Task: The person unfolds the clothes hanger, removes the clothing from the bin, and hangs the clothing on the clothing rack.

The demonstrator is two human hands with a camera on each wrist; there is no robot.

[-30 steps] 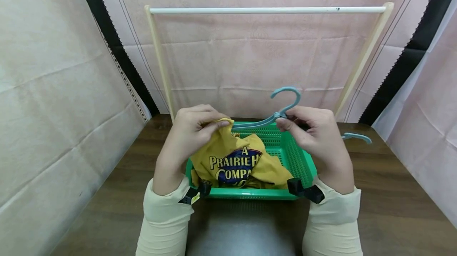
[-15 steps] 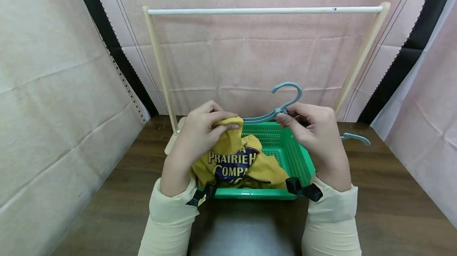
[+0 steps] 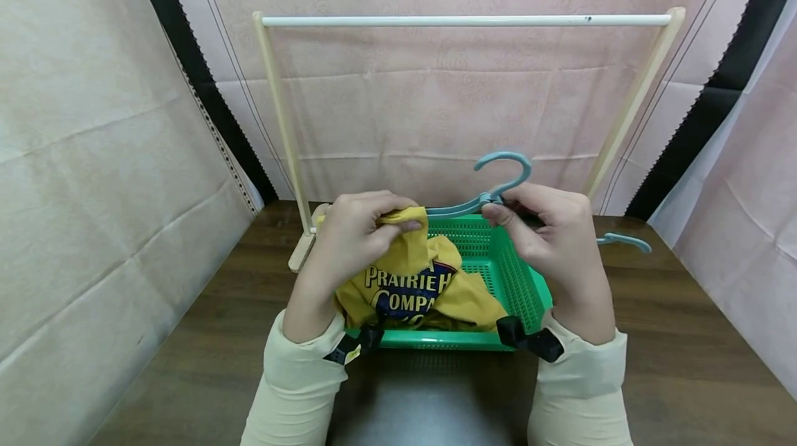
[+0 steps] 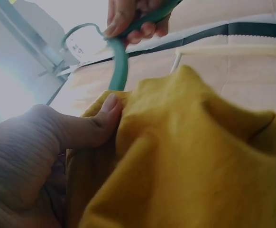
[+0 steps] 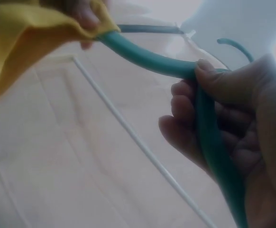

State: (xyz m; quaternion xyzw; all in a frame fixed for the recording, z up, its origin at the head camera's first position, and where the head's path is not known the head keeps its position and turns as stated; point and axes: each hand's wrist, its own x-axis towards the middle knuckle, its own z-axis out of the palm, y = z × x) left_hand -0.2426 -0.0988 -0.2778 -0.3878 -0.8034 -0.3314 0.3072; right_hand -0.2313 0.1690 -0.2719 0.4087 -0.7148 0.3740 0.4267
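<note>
A blue-green clothes hanger (image 3: 457, 209) is held level over the basket, its hook pointing up. My right hand (image 3: 548, 231) pinches it just below the hook; the right wrist view shows thumb and fingers around the hanger (image 5: 152, 62). My left hand (image 3: 355, 238) pinches the edge of a yellow T-shirt (image 3: 405, 252) with printed lettering. One arm of the hanger runs into the shirt at that pinch, and its end is hidden by cloth. In the left wrist view the thumb presses the yellow cloth (image 4: 176, 142) beside the hanger. The rest of the shirt lies bunched in the green basket (image 3: 519, 280).
Behind the basket stands a rack with a white rail (image 3: 467, 21) and cream posts (image 3: 635, 104). Part of another blue hanger (image 3: 625, 240) shows on the wooden table (image 3: 672, 335), right of my right hand. Pale cloth walls surround the table.
My left hand has moved right along the hanger arm, carrying the shirt's edge toward the hook, so more of the arm is covered. The right hand keeps its hold, nearly in place.
</note>
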